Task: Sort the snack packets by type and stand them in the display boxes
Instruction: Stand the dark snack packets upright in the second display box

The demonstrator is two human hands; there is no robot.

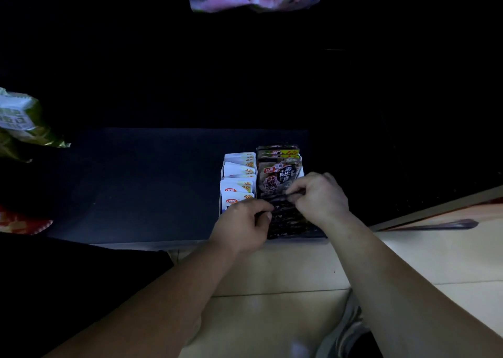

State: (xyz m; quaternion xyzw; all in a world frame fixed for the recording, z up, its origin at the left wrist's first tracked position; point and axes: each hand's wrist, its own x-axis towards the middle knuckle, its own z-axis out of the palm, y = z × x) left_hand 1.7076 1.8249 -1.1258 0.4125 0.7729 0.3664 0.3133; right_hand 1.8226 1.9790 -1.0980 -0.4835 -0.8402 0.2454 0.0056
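The left hand [245,219] and right hand [318,195] each hold a closed grip on one dark packet [283,212], long axis crosswise between them, above the right display box [302,238].

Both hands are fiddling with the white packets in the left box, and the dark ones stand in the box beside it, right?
Not quite. The head view shows the left hand and right hand pinching the dark packets in the right box; the white packets stand in the left box beside it.

Head camera looks steeply down, close over the hands [283,208].
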